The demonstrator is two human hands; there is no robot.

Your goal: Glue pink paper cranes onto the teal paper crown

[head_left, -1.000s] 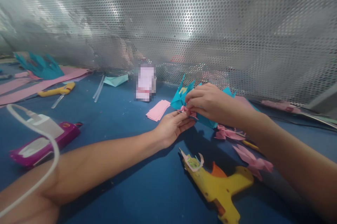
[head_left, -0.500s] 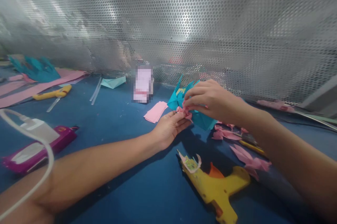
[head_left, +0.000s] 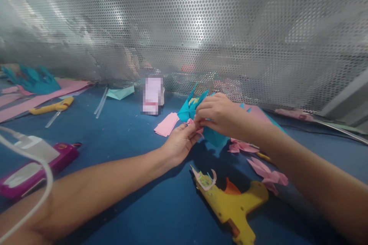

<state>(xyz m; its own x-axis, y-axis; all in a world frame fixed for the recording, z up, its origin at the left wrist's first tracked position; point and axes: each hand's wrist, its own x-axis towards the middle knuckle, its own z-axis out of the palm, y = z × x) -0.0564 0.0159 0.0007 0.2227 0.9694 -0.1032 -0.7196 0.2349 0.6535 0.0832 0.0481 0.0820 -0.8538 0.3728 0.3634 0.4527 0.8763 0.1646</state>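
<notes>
A small folded pink paper piece is pinched between the fingers of my left hand. From above, my right hand closes its fingertips on the same piece and hides part of it. Right behind both hands stands a blue folded-paper form with pointed tips, partly covered by my right hand. A stack of pink paper slips lies just left of my left hand. Under my right forearm are several pink folded-paper pieces.
A yellow glue gun lies in front on the blue table. At left are a purple device with a white cable, another yellow glue gun and pink paper strips. A perforated metal panel closes the back.
The whole view has shifted slightly, so things sit a little further left. My right fingers have come down closer over the pink piece, covering more of it.
</notes>
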